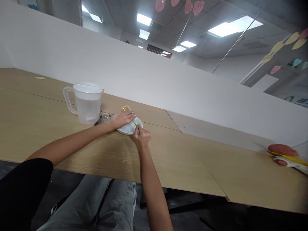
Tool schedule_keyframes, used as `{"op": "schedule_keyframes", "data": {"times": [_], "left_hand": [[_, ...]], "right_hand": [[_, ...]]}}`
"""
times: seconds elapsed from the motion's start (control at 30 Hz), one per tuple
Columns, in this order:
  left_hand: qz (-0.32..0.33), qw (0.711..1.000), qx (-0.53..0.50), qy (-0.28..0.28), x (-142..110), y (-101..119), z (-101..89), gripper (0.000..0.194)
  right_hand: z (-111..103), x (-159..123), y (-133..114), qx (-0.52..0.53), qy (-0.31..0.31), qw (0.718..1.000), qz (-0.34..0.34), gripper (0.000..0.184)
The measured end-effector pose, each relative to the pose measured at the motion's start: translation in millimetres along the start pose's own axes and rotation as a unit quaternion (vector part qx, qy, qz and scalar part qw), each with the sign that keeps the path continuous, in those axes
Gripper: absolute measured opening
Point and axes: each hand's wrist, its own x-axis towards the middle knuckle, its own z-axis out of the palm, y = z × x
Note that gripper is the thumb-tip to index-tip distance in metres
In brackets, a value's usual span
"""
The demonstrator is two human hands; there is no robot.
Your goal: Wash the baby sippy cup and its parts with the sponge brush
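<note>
Right hand (142,136) pinching a green stick over the white plate (126,129) mid-frame, left hand (123,119) flattened beside it

Office-like room: ceiling light panels (144,19) at 12 o'clock, paper cutouts (276,47) at 2, white partition (115,64) at 11, long wood-look worktop (183,160) at 5.

A pitcher (88,106) blocks the plate's (127,129) left; its right offers passage

4 pink cutouts (188,6) top centre — white wall (149,77) below, ceiling lights (144,19).
</note>
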Motion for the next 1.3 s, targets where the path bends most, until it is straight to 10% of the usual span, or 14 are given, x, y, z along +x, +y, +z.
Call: {"op": "schedule_keyframes", "data": {"times": [0.77, 0.93, 1.07, 1.3], "left_hand": [[-0.081, 0.997, 0.022, 0.004, 32.1, -53.1, 3.9, 0.03], [0.0, 1.0, -0.012, -0.018, 27.1, -49.9, 1.1, 0.029], [0.027, 0.997, -0.072, -0.031, 25.1, -38.9, -4.7, 0.025], [-0.228, 0.944, -0.225, 0.078, 10.9, -26.2, -33.5, 0.052]], "right_hand": [[-4.4, 2.1, 20.7, 0.016, -0.094, 0.984, 0.154, 0.038], [-9.7, 9.4, 25.4, -0.014, -0.078, 0.926, 0.37, 0.044], [-10.2, 12.3, 28.4, -0.027, -0.213, 0.877, 0.429, 0.04], [-1.8, 2.2, 30.0, -0.028, -0.286, 0.859, 0.423, 0.03]]}}
